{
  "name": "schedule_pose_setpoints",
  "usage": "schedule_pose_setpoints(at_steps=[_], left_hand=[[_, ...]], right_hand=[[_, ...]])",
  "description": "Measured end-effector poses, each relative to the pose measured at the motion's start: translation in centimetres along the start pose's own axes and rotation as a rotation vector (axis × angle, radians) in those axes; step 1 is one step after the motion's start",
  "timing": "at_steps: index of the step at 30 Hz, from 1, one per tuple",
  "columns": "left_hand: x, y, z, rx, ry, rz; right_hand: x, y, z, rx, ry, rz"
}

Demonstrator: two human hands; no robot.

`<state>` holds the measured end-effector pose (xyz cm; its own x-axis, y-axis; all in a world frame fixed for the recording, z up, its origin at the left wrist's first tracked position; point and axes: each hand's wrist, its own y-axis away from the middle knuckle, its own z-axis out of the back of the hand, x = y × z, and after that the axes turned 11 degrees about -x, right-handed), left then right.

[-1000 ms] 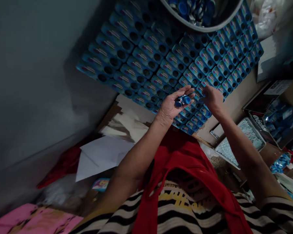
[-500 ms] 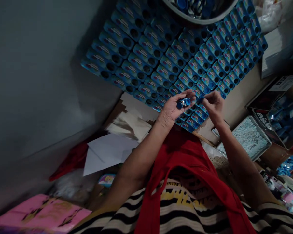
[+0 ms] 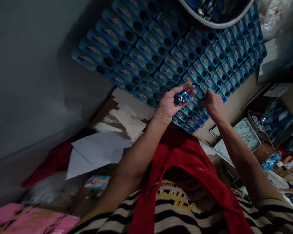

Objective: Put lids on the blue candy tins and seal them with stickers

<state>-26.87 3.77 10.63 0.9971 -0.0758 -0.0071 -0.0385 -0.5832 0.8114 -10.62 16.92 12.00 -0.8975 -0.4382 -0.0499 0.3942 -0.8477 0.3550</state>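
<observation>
the one view comes from the person's head, facing forward and steeply down, with a wide, tilted look; the striped shirt (image 3: 183,219) is nearest at the bottom edge, the left hand (image 3: 174,100) and right hand (image 3: 211,100) lie farther out near the middle, and the grey wall (image 3: 26,71) runs up the left side

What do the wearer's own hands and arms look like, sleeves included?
The left hand and right hand are both bare: no gloves, and no ring or watch that I can make out. The forearms are uncovered too, up to short sleeves with dark and pale stripes. No cables or markings show on either arm.
</observation>
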Motion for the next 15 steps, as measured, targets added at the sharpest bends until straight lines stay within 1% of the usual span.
schedule_pose_setpoints(at_steps=[3, 5, 8, 9, 12, 15], left_hand=[[0.2, 0.0, 0.4, 0.001, -0.008, -0.002], [0.4, 0.2, 0.6, -0.019, -0.016, 0.003], [0.8, 0.3, 0.7, -0.034, -0.031, 0.004], [0.9, 0.3, 0.7, -0.038, -0.039, 0.003], [1.5, 0.3, 0.3, -0.075, -0.067, 0.013], [2.1, 0.4, 0.0, -0.120, -0.085, 0.026]], right_hand=[[0.2, -0.1, 0.9, -0.012, 0.002, 0.045], [0.9, 0.7, 1.7, -0.061, -0.044, 0.104], [2.6, 2.6, 2.6, -0.177, -0.216, 0.202], [3.2, 3.3, 2.7, -0.193, -0.282, 0.232], [4.5, 4.6, 2.0, -0.166, -0.416, 0.269], [4.5, 5.0, 0.7, -0.179, -0.491, 0.221]])
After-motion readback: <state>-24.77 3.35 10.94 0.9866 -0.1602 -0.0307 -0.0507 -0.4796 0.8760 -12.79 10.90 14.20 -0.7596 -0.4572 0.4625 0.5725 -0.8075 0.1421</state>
